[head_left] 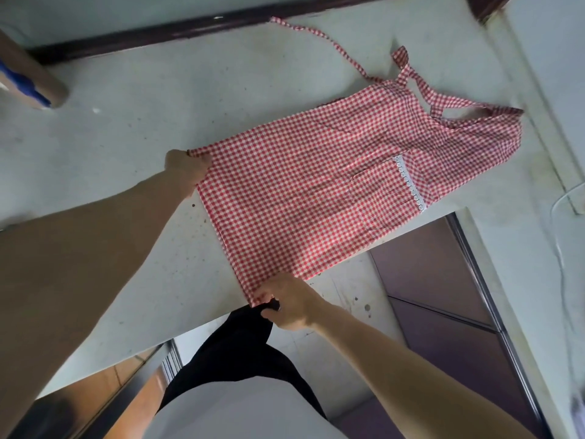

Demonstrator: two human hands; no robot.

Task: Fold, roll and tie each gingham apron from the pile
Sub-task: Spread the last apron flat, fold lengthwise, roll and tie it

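A red-and-white gingham apron (pixel 316 198) lies spread flat on a pale grey counter (pixel 126 128), its pocket with white lace trim (pixel 408 185) toward the right. Its ties (pixel 335 45) trail off toward the counter's far edge, and the neck strap (pixel 456 103) lies at the right end. My left hand (pixel 186 167) pinches the hem corner farther from me. My right hand (pixel 286 304) pinches the hem corner at the counter's front edge. The hem is stretched taut between them.
A brown cardboard roll with blue tape (pixel 28 80) lies at the far left of the counter. A dark rail (pixel 190 30) runs along the back edge. Purple cabinet fronts (pixel 443 280) stand below the counter at right. A white cable (pixel 566 248) hangs at far right.
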